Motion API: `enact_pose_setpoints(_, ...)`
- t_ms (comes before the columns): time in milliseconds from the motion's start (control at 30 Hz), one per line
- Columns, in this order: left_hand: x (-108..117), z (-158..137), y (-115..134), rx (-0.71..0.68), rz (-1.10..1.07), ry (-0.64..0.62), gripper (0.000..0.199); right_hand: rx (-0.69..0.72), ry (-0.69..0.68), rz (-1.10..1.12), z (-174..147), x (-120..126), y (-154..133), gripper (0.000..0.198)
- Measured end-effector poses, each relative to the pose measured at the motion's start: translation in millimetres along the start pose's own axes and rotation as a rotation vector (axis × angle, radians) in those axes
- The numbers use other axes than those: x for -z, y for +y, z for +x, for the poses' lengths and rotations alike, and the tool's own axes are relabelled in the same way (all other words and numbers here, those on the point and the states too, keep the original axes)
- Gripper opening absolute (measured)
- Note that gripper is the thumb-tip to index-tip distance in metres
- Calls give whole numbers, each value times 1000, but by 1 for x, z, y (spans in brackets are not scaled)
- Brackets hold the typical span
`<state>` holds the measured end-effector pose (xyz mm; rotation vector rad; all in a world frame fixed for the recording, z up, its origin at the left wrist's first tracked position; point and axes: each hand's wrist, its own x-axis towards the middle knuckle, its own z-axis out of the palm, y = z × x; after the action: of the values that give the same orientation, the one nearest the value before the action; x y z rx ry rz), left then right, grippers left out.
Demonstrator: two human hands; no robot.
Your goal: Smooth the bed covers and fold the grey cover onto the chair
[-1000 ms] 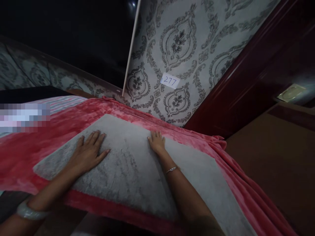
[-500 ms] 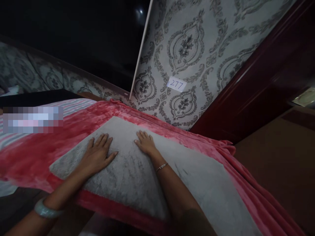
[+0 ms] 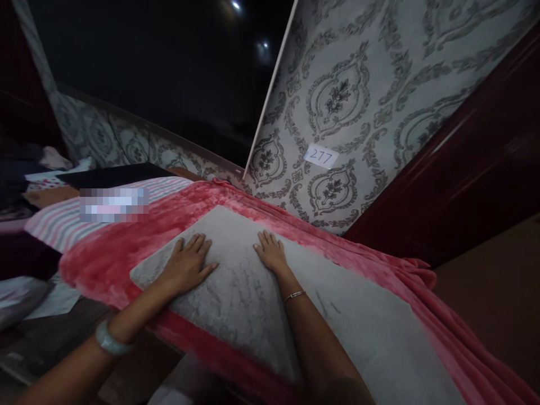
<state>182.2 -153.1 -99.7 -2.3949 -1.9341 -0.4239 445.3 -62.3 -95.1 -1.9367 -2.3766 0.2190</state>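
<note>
A grey plush cloth (image 3: 236, 298), perhaps a small blanket or mat, lies on a red and pink fleece blanket (image 3: 177, 219). One part of it is folded over, and the paler part (image 3: 371, 315) stretches to the right. My left hand (image 3: 188, 267) rests flat near the cloth's left edge, fingers spread. Farther right, my right hand (image 3: 272, 251) presses on the cloth by the fold, its fingers also spread. Neither hand grips anything. A pale bangle (image 3: 110, 338) circles the left wrist and a thin bracelet (image 3: 295, 295) the right.
Behind the red blanket stand a large black screen (image 3: 160, 73) and a patterned wall with a paper marked 277 (image 3: 321, 156). A striped cloth (image 3: 59, 222) lies at left, partly under a blurred patch. Dark red glossy wood (image 3: 442, 152) rises at right.
The view has swung left, so the whole scene sits farther right and more clutter shows at the left. Both hands stay flat on the grey cloth in nearly the same places.
</note>
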Motion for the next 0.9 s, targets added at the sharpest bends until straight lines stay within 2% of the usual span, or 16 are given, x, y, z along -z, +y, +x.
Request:
enact_pose_setpoints(167, -1, -29, -22, 85, 36, 113, 70, -30, -46, 5, 1, 6, -3, 63)
enact_pose_setpoints(267, -5, -38, -28, 88, 41, 111, 70, -21, -47, 31, -1, 13, -26, 62)
enact_pose_setpoints(333, -7, -39, -28, 84, 43, 123, 69, 107, -18, 46, -3, 14, -50, 60)
enact_pose_setpoints(467, -12, -38, -30, 38, 21, 154, 64, 509, -59, 67, 1, 5, -94, 56)
enact_pose_setpoints(533, -14, -38, -32, 21, 17, 163, 63, 597, -106, 67, 9, 0, -101, 57)
enact_pose_setpoints(600, -17, -39, -35, 10, 22, 170, 63, 559, -114, 65, 22, -2, -96, 59)
enact_pose_setpoints(767, -21, -39, -39, 6, 44, 179, 64, 288, -82, 56, 51, 3, -64, 62)
enact_pose_setpoints(900, -21, -38, -40, -4, 63, 177, 67, 181, -55, 54, 61, 3, -47, 63)
